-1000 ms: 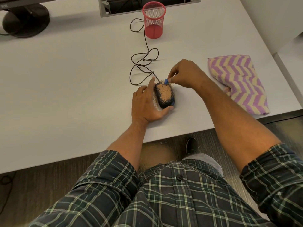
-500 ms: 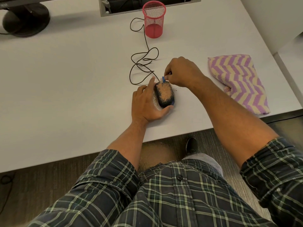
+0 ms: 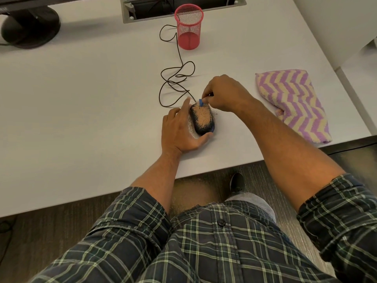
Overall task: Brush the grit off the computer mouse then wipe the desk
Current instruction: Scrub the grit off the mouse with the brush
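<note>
- The mouse (image 3: 202, 119) lies on the white counter (image 3: 81, 119) near its front edge, its top covered in tan grit (image 3: 203, 115); loose grains lie on the counter just beside it on both sides.
- The left hand (image 3: 180, 130) rests on the counter against the mouse's left side, fingers (image 3: 184, 106) straight along it and thumb touching its near end.
- The right hand (image 3: 223, 92) is at the mouse's far end, fingers curled and pinching a small blue brush (image 3: 201, 102) whose tip touches the grit.
- The cord (image 3: 175, 82) runs in loops from the mouse's far end toward a red mesh cup (image 3: 188, 27), which stands upright farther back.
- A purple-and-yellow zigzag cloth (image 3: 291, 103) lies to the right on the counter, apart from the mouse.
- A black monitor base (image 3: 30, 29) stands at the far left.
</note>
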The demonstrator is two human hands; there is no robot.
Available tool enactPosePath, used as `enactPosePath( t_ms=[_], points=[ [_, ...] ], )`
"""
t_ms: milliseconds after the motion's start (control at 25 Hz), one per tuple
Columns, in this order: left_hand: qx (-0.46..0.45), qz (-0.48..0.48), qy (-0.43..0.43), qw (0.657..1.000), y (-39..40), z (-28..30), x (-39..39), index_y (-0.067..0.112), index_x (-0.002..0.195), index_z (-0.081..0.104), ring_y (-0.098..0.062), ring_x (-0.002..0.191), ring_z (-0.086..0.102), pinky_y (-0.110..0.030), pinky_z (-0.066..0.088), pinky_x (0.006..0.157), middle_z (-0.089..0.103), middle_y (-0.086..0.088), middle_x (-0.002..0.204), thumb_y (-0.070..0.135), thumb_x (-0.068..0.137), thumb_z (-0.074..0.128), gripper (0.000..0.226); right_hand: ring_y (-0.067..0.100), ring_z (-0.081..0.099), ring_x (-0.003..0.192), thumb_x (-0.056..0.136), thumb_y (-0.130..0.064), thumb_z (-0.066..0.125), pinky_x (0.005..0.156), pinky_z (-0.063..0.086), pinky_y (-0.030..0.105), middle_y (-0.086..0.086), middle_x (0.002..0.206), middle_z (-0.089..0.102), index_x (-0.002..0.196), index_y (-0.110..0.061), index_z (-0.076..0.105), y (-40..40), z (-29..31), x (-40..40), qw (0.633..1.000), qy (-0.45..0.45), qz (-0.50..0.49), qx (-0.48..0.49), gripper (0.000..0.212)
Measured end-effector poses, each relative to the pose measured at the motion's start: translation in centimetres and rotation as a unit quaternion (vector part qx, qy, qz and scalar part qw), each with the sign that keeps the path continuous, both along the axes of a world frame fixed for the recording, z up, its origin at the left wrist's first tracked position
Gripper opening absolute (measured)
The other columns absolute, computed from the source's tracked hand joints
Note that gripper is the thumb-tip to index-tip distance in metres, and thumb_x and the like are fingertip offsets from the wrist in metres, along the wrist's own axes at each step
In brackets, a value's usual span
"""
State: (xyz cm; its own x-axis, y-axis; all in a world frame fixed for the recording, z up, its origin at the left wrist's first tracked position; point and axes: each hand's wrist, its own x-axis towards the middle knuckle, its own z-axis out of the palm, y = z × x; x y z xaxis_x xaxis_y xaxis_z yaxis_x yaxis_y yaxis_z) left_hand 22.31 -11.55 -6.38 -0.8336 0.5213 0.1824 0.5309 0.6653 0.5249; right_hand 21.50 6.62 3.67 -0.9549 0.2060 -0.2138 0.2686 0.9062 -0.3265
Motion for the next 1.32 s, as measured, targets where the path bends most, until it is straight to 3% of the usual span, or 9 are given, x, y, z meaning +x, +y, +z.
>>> enactPosePath(
  t_ms=[280,800,1200,1320],
  points=[
    [0.014,0.001,-0.004,1.000,0.0,0.1,0.0,0.013,0.158,0.036,-0.025,0.121,0.053,-0.042,0.042,0.098,0.063,0.002,0.137,0.081,0.064,0.073,0.122,0.023,0.065,0.083,0.086,-0.017,0.064,0.069,0.048,0.029,0.003,0.099,0.076,0.098,-0.020,0.080,1.0,-0.5,0.7,0.997,0.022,-0.068,-0.003,0.020],
    [0.003,-0.001,-0.004,1.000,0.0,0.1,0.0,0.014,0.157,0.036,-0.025,0.120,0.053,-0.042,0.042,0.100,0.064,0.000,0.135,0.082,0.063,0.071,0.121,0.018,0.065,0.085,0.088,-0.018,0.065,0.072,0.050,0.029,0.000,0.101,0.075,0.100,-0.019,0.080,0.6,-0.7,1.0,0.999,0.023,-0.037,-0.028,0.019],
    [0.004,-0.002,0.001,1.000,0.0,0.2,0.1,0.012,0.156,0.038,-0.027,0.119,0.054,-0.043,0.043,0.098,0.064,-0.002,0.135,0.084,0.064,0.068,0.120,0.018,0.061,0.079,0.090,-0.022,0.067,0.068,0.042,0.027,0.000,0.102,0.075,0.102,-0.020,0.079,0.7,-1.1,0.7,1.000,0.021,-0.022,-0.004,0.018],
    [0.007,-0.004,0.002,1.000,0.0,0.4,0.2,0.012,0.156,0.038,-0.027,0.119,0.054,-0.044,0.045,0.097,0.063,-0.002,0.136,0.083,0.065,0.068,0.119,0.020,0.065,0.084,0.090,-0.019,0.065,0.071,0.049,0.029,0.002,0.103,0.075,0.103,-0.020,0.079,1.0,-1.0,1.1,0.999,0.021,-0.029,-0.005,0.019]
  ],
)
